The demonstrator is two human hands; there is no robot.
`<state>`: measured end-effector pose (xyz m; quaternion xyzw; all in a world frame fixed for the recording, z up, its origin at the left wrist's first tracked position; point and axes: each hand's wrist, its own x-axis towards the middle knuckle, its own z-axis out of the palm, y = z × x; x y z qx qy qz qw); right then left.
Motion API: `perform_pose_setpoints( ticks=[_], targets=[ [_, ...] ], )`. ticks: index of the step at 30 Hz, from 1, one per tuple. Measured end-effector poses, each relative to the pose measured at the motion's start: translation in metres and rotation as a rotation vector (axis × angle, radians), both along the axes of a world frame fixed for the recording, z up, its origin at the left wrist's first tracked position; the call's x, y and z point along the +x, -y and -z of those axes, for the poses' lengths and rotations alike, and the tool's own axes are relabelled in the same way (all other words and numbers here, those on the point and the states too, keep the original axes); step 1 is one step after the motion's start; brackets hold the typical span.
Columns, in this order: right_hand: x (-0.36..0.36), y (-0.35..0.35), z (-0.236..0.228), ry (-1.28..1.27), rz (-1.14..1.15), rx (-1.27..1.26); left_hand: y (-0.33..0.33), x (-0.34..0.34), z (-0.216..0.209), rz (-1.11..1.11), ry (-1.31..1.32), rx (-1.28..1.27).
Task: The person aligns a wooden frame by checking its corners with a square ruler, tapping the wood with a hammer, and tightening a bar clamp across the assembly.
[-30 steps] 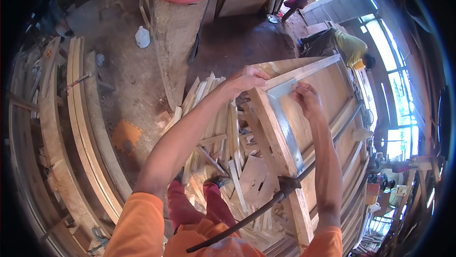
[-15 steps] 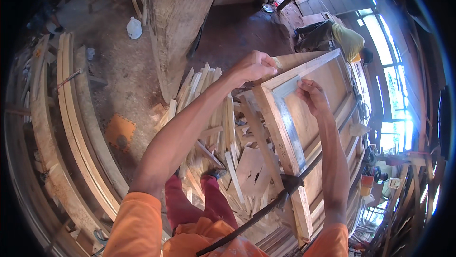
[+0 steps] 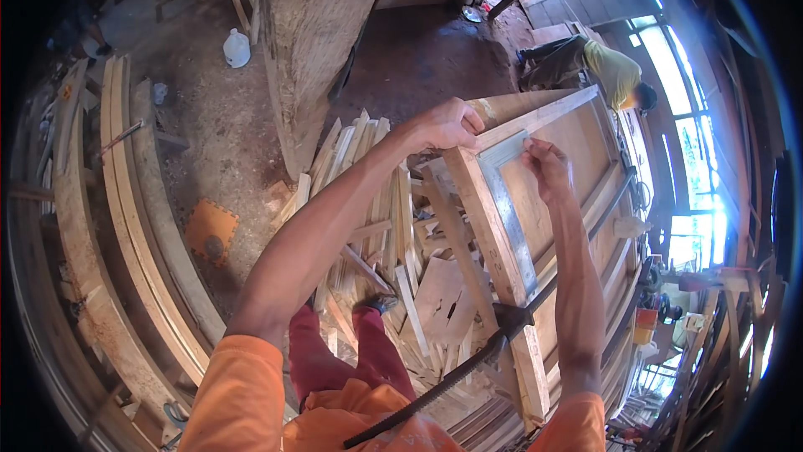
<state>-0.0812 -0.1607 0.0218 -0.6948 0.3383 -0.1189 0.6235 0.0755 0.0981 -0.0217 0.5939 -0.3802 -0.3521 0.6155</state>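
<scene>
A wooden frame backed with plywood [image 3: 577,155] stands in front of me, slightly right. Against its inner near corner lies a metal carpenter's square [image 3: 508,218], one leg along the side rail and the shorter leg along the end rail. My right hand [image 3: 549,169] pinches the tip of the shorter leg between thumb and fingers. At the frame's outer corner, my left hand [image 3: 452,124] is closed, its curled fingers against the end rail; what is in them, if anything, is hidden. A black bar clamp [image 3: 508,322] grips the side rail, its toothed bar reaching back toward me.
Scrap wood strips [image 3: 368,201] pile around my feet. Long planks [image 3: 125,218] lie at the left, near an orange foam mat [image 3: 212,230] and a white jug [image 3: 237,49]. A person in a yellow shirt [image 3: 615,71] bends over beyond the frame.
My left hand has come down onto the frame's corner, its fingers curling in more. The right hand stays at the square's tip, almost unmoved.
</scene>
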Motion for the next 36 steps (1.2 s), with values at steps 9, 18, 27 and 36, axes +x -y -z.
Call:
perform_pose_setpoints(
  ticks=[9,18,27,36],
  targets=[
    [-0.002,-0.008,-0.004,0.005,0.021,-0.04,0.009,-0.018,0.0,-0.074,0.017,0.045],
    [-0.003,0.008,-0.001,-0.006,-0.084,0.049,0.011,-0.036,0.005,-0.353,-0.083,0.027],
    [-0.03,0.007,-0.056,-0.045,-0.065,-0.189,0.003,-0.03,-0.005,-0.204,-0.054,0.124],
    [-0.216,-0.068,-0.1,-0.192,-0.107,-0.501,0.005,-0.025,-0.005,-0.175,-0.031,0.18]
  ],
)
